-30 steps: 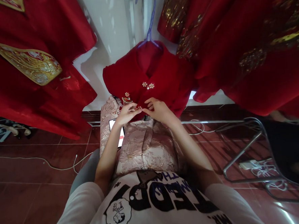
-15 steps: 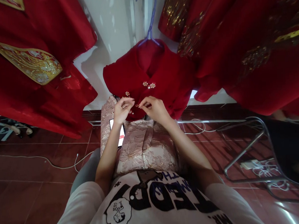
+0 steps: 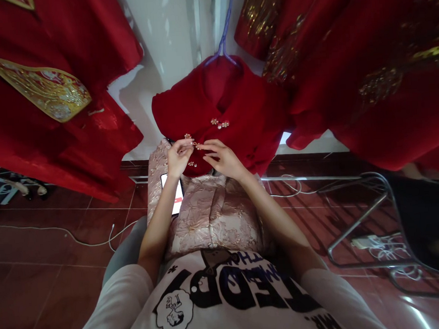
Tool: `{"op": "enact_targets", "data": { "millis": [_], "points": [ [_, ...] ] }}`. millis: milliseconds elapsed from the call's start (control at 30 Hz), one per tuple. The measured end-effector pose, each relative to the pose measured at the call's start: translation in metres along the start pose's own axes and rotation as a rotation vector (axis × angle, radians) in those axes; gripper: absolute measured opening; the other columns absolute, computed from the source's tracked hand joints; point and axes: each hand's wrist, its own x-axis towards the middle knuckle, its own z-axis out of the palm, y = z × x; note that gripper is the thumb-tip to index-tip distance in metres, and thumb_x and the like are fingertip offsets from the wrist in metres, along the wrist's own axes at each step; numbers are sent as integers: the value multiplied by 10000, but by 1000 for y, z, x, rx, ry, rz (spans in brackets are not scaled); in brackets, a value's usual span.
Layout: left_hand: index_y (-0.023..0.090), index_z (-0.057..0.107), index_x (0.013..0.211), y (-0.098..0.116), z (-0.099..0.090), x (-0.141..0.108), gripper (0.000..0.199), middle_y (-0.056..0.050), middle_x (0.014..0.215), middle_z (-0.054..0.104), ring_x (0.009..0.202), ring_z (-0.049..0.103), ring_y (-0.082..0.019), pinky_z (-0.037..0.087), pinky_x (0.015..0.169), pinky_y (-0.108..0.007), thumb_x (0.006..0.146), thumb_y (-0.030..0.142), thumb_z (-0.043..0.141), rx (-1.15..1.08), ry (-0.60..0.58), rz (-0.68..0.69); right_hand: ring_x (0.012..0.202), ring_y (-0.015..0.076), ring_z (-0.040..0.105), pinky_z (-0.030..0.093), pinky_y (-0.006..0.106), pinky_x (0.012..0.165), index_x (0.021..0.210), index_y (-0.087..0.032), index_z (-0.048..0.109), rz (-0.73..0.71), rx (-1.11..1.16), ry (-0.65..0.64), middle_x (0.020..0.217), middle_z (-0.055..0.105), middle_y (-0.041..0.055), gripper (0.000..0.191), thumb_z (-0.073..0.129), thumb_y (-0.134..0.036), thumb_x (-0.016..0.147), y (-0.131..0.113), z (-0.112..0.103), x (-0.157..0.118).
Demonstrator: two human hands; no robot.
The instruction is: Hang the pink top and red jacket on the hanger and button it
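A red garment [image 3: 253,103] hangs on a purple hanger [image 3: 223,35]. Below its neckline is a pair of jewelled flower clasps [image 3: 220,123], and more ornaments sit lower, near my hands. My left hand [image 3: 179,158] pinches a small jewelled clasp [image 3: 195,145] between thumb and fingertips at the garment's left side. Just right of it, my right hand [image 3: 222,158] has its fingers apart, the index fingertip touching or very near the clasp. Under my forearms, pink brocade cloth [image 3: 215,214] lies over my lap.
A lit phone [image 3: 177,197] rests beside my left forearm. Red garments with gold decoration hang at the left [image 3: 99,92] and right [image 3: 350,107]. A metal-framed black chair [image 3: 427,216] stands at the right, near white cables [image 3: 388,253] on the tiled floor.
My right hand's pinch has opened and its fingers have spread. Both hands have risen slightly, and the small clasp now shows between them.
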Motion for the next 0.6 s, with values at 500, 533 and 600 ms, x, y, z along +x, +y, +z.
{"op": "enact_targets", "data": {
  "millis": [500,533,600],
  "points": [
    [130,805,944,19,-9,2,129,-71,975,826,881,792,-183,656,901,-326,834,100,745,199,-15,97,1441,269,503,581,455,1130,1481,-248,585,-18,-78,-25,1524,472,123,491,573,-294,993,6,13,-1],
    [131,800,935,21,-11,3,120,-67,964,824,869,787,-178,652,891,-316,831,101,749,225,-40,112,1450,269,494,580,451,1131,1487,-246,582,-17,-83,-22,1530,469,125,498,574,-299,991,7,14,-1],
    [137,786,922,24,-15,6,110,-59,956,818,872,778,-171,638,888,-301,826,98,748,258,-96,133,1469,272,476,577,454,1133,1502,-251,573,-13,-86,-21,1544,463,125,518,581,-318,988,8,16,-1]
  ]
}}
